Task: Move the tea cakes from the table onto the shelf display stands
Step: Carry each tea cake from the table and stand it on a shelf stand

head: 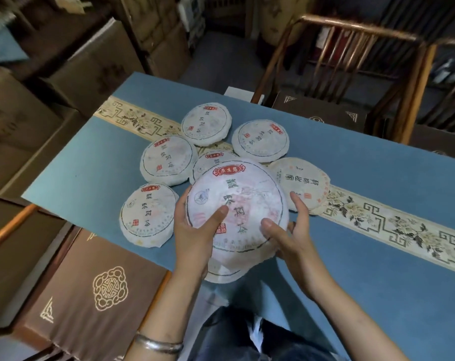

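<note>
Blue cloth point(104, 183) is spread over the table, crossed by a cream embroidered runner point(393, 225). Wooden armchair point(356, 61) is set at the far side; brown cushion point(91, 290) with gold emblem near left. Cardboard boxes point(25, 121) are stacked far left.

Bare forearms, a silver bangle point(157, 343) on the left wrist, dark blue trousers point(236, 332) below.
</note>
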